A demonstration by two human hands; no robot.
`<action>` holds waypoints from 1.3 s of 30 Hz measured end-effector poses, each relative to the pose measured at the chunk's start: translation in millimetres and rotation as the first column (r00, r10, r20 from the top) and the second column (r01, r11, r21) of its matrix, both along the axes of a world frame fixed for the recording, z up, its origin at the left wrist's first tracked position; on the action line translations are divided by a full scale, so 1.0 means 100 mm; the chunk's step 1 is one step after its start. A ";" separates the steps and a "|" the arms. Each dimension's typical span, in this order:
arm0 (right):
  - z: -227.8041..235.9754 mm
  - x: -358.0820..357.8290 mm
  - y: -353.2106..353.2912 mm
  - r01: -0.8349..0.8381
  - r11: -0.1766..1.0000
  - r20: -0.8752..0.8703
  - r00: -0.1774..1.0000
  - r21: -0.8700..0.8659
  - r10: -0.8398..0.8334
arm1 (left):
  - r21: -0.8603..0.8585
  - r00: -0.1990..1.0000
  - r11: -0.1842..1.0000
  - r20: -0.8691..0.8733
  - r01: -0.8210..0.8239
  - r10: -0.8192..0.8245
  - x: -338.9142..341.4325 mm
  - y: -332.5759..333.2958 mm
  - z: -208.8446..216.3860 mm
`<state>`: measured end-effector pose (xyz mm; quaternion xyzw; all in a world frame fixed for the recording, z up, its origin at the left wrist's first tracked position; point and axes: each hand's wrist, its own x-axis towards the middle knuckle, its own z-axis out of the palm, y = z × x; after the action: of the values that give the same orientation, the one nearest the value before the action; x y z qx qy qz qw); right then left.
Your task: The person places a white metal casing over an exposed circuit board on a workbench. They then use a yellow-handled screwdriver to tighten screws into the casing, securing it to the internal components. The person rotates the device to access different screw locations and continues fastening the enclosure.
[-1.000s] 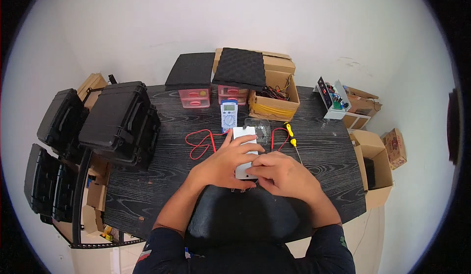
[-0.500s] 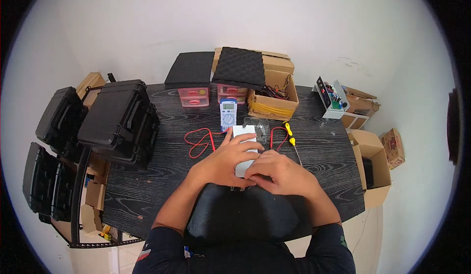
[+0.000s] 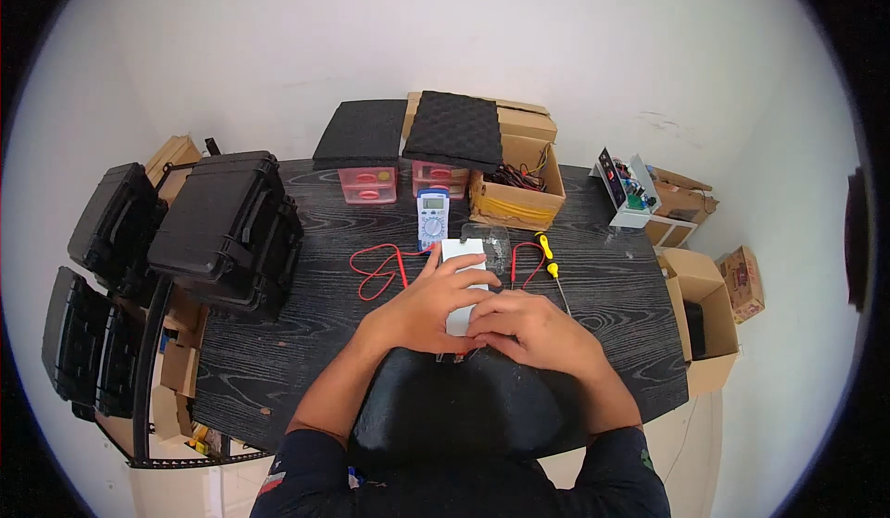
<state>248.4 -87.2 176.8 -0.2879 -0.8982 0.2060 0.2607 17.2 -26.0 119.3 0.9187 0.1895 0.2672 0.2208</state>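
Note:
A long white rectangular case [image 3: 462, 251] with a flat face lies on the dark table, its far end just short of a blue and white multimeter [image 3: 433, 220]. My left hand [image 3: 428, 307] grips the case from the left, fingers across its face and thumb by the near end. At the near right corner, my right hand [image 3: 524, 326] is closed in a pinch; whatever is between its fingertips is hidden. Small metal and orange bits [image 3: 454, 358] show just below the fingers. Red test leads [image 3: 378, 272] curl to the left of the case.
Right of my hands lies a yellow and black screwdriver [image 3: 553, 270]. A clear plastic tray [image 3: 496, 240] sits behind the case. Farther back stand foam-topped drawer boxes [image 3: 369, 184] and a carton of cables [image 3: 519, 205]. Black hard cases [image 3: 222, 231] flank the table on the left.
My right hand's fingers have shifted slightly at the case's near corner, with the fingertips closer to my left thumb. The left hand keeps its hold.

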 end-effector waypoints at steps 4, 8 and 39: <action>-0.01 -0.02 -0.03 0.075 0.995 -0.051 0.996 0.060 -0.072 | 0.011 1.000 1.000 0.005 0.003 -0.004 0.01 0.00 0.01; -0.01 -0.05 0.00 0.034 0.997 -0.067 0.997 0.062 -0.030 | 0.009 1.000 1.000 -0.010 -0.001 0.001 0.00 0.00 0.00; -0.11 -0.13 -0.03 0.133 0.967 -0.044 0.991 0.219 -0.127 | -0.009 1.000 1.000 -0.001 0.004 -0.004 -0.01 0.01 0.01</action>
<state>235.1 -89.9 166.3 -0.3123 -0.8907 0.0916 0.3174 16.3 -25.0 120.1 0.9182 0.1892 0.2655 0.2252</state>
